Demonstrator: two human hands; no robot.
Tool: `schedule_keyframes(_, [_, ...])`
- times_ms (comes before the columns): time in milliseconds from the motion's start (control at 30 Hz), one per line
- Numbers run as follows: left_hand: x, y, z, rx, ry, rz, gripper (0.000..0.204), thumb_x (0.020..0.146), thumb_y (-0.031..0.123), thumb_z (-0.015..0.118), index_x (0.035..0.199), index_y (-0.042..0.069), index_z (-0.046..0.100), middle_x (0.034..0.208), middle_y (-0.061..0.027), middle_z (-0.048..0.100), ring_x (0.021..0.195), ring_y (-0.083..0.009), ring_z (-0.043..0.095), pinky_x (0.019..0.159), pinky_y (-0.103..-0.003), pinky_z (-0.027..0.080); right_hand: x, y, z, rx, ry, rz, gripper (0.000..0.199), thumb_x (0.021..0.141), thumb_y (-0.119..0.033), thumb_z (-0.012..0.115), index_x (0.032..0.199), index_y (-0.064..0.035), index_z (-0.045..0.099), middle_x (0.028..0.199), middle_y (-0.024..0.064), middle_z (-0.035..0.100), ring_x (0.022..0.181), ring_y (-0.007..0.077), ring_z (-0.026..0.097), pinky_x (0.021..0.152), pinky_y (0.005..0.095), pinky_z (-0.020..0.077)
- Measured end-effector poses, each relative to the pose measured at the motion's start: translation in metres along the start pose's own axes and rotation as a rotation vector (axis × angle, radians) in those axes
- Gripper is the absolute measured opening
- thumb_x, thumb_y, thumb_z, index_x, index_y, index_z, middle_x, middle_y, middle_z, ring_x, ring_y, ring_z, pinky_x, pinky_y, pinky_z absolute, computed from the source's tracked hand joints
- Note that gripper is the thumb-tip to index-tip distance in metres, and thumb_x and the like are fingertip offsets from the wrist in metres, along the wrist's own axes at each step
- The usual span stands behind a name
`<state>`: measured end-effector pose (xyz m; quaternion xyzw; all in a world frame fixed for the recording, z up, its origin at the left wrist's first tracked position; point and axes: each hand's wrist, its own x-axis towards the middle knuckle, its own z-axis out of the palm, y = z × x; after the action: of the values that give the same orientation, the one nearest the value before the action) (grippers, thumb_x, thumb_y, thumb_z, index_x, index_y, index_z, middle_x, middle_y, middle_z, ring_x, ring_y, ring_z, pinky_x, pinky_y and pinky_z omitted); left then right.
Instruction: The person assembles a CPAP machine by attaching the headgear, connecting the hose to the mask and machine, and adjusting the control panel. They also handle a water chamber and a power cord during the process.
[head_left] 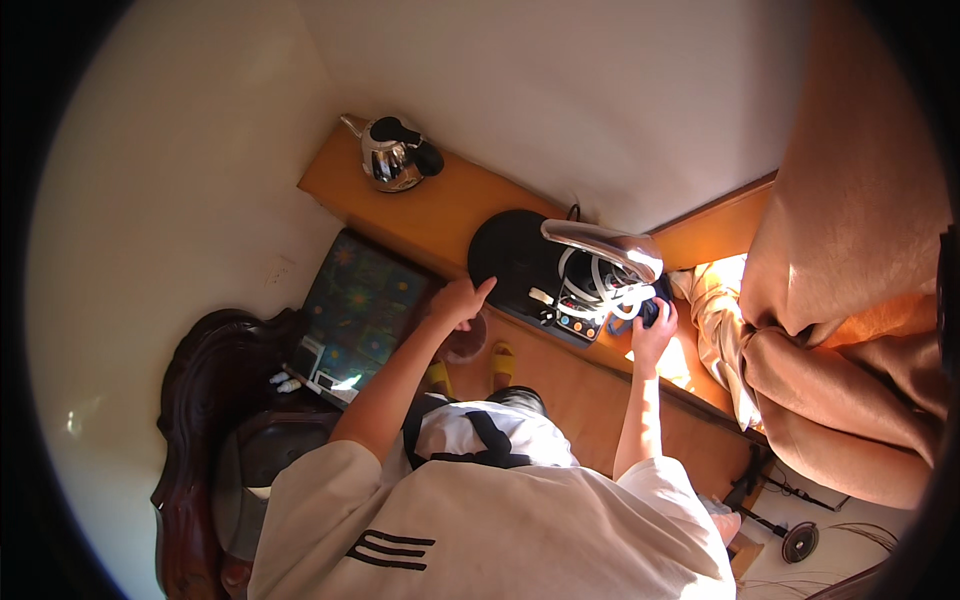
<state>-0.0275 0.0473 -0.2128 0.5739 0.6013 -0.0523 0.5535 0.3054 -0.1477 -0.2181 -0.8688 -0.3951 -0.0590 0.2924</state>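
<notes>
Right hand (653, 325) is closed around a dark object at the right front corner of the black cooktop unit (520, 262), beside its control panel (580, 318); what it grips cannot be told. Left hand (461, 300) rests with fingers extended, holding nothing, at the unit's left front edge, so the unit lies between both hands, long axis across the wooden ledge (440, 215). Beyond: metal kettle (393, 153), white wall (560, 90), tan curtain (860, 250) right.

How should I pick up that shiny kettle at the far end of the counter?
Grip the kettle by its black handle, which arches over the lid and down one side. Come from above, on the side away from the spout, which points toward the wall end. The handle looks like the only non-metal part, so it is probably the safest hold.
</notes>
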Motion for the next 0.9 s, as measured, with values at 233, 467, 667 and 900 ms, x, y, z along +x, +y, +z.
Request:
schedule_keyframes(233, [0.049,0.009,-0.081,-0.057,0.515,0.647,0.042,0.093,0.034,0.057,0.119,0.001,0.053,0.095,-0.0131,0.066,0.088,-0.0309,0.065,0.078,-0.040,0.050,-0.026,0.031,-0.023,0.389,0.188,0.173,0.039,0.069,0.001,0.058,0.108,-0.0032,0.059,0.104,0.0147,0.061,0.097,0.0291,0.059,0.091,0.0362,0.0457])
schedule_keyframes(467, [0.101,0.054,-0.142,-1.042,0.355,0.348,0.038,0.093,0.038,0.060,0.114,0.007,0.061,0.121,-0.0092,0.061,0.112,-0.0235,0.057,0.103,-0.047,0.032,-0.050,0.030,-0.049,0.700,0.265,0.490,0.034,0.083,-0.009,0.059,0.117,-0.0055,0.056,0.102,0.0105,0.060,0.088,0.0237,0.061,0.077,0.0358,0.0535])
schedule_keyframes(667, [0.087,0.034,-0.140,-1.161,0.241,0.458,0.033,0.093,0.033,0.059,0.115,0.009,0.058,0.117,-0.0044,0.061,0.118,-0.0179,0.053,0.101,-0.043,0.035,-0.069,0.056,-0.067,1.650,0.205,0.918,0.045,0.088,-0.024,0.062,0.127,-0.0083,0.047,0.124,0.0101,0.055,0.107,0.0288,0.060,0.086,0.0470,0.0560])
schedule_keyframes(900, [0.096,0.056,-0.115,-1.005,0.283,0.408,0.049,0.092,0.030,0.059,0.136,0.014,0.046,0.136,0.0015,0.048,0.130,-0.0166,0.040,0.101,-0.044,0.032,-0.082,0.054,-0.061,1.675,0.000,0.775,0.048,0.086,-0.027,0.066,0.127,-0.0073,0.050,0.121,0.0063,0.060,0.109,0.0243,0.060,0.093,0.0445,0.0515])
